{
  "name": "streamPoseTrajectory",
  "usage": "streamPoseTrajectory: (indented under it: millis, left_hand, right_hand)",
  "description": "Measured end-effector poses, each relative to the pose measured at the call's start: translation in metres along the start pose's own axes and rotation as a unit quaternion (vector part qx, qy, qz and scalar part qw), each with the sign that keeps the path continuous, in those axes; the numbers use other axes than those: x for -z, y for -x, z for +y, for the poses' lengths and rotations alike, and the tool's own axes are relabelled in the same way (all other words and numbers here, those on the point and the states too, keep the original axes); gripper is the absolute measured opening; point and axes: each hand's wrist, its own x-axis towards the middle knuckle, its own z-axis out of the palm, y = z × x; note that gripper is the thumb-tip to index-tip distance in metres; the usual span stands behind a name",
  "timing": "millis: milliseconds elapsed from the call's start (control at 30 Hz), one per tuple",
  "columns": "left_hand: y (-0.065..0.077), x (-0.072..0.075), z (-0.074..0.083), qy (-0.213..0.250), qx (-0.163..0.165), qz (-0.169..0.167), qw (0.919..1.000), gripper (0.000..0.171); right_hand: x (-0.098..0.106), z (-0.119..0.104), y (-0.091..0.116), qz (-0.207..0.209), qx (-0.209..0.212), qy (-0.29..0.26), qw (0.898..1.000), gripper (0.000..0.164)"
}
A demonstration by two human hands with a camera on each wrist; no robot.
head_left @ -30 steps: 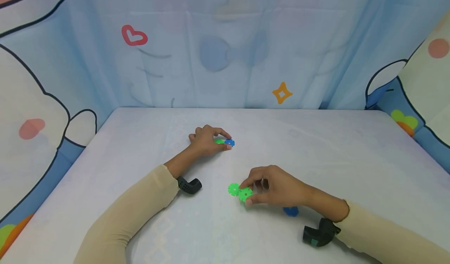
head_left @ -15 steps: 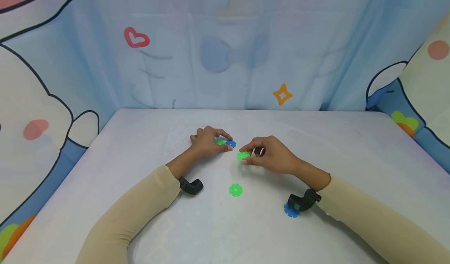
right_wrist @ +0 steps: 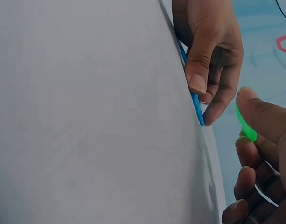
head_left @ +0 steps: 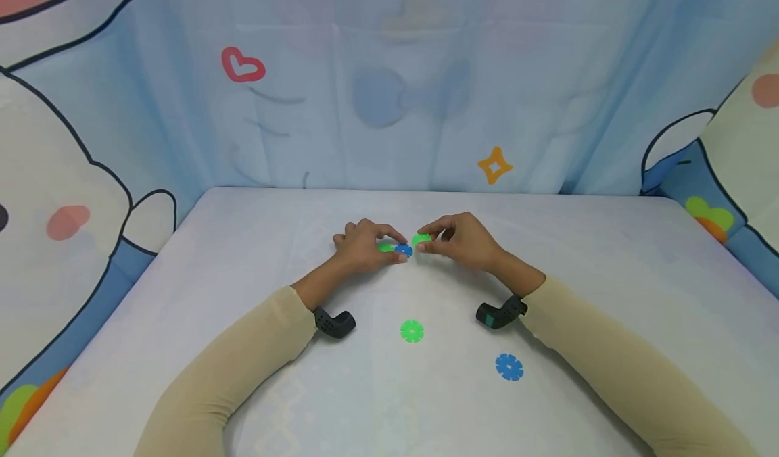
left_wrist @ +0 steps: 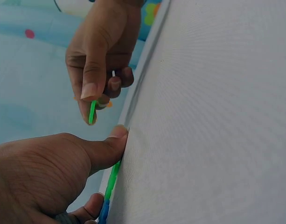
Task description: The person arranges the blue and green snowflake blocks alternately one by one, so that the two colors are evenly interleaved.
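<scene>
My left hand [head_left: 365,246] holds a flat row of joined notched plastic discs by its edges, close over the table. A green disc [head_left: 386,247] of that row shows beside a blue disc [head_left: 404,250], which pokes out at the fingertips. The rest of the row is hidden under the hand. Just to the right, my right hand [head_left: 467,241] pinches a separate green disc [head_left: 420,240] between thumb and index finger. In the right wrist view this green disc [right_wrist: 245,123] stands on edge, raised off the table and a small gap away from the blue disc [right_wrist: 198,110].
A loose green disc [head_left: 412,331] lies flat on the white-covered table [head_left: 341,403], nearer the front. Right of it, a loose blue disc [head_left: 509,367] lies below the right forearm. Behind the table hangs a printed blue curtain [head_left: 414,153].
My right hand has carried its green disc away from the loose green disc, up the table toward the left hand's row. The left hand has stayed nearly still.
</scene>
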Motion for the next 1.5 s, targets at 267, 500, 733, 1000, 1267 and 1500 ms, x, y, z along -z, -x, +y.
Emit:
streamPoseTrajectory:
  millis: [267,500,733,1000,1267,1500]
  left_hand:
    - [-0.0004,-0.0007,0.0016,-0.001,0.001,0.004,1.0000,0.030]
    - [-0.0006,0.0007,0.0026,0.000,0.004,0.001,1.0000,0.030]
    - [-0.0010,0.0006,0.0018,-0.003,0.005,0.002,1.0000,0.029]
    - [-0.0006,0.0010,0.0010,-0.002,0.006,0.002,1.0000,0.029]
    - [0.0008,0.0018,0.0011,0.001,0.006,0.000,1.0000,0.030]
    - [0.0010,0.0018,0.0019,-0.003,0.005,-0.001,1.0000,0.030]
  right_hand:
    - [-0.0013,0.0077,-0.0038,-0.015,-0.027,0.008,0.999,0.031]
    - [-0.0031,0.0083,-0.0053,-0.030,-0.036,0.043,0.998,0.033]
    - [-0.0056,0.0038,-0.0060,-0.032,-0.046,0.062,0.996,0.034]
    - [-0.0069,0.0044,-0.0072,-0.030,-0.047,0.065,0.996,0.034]
    - [-0.0081,0.0063,-0.0088,-0.029,-0.054,0.066,0.996,0.036]
    - [-0.0076,0.0058,-0.0078,-0.030,-0.055,0.077,0.995,0.038]
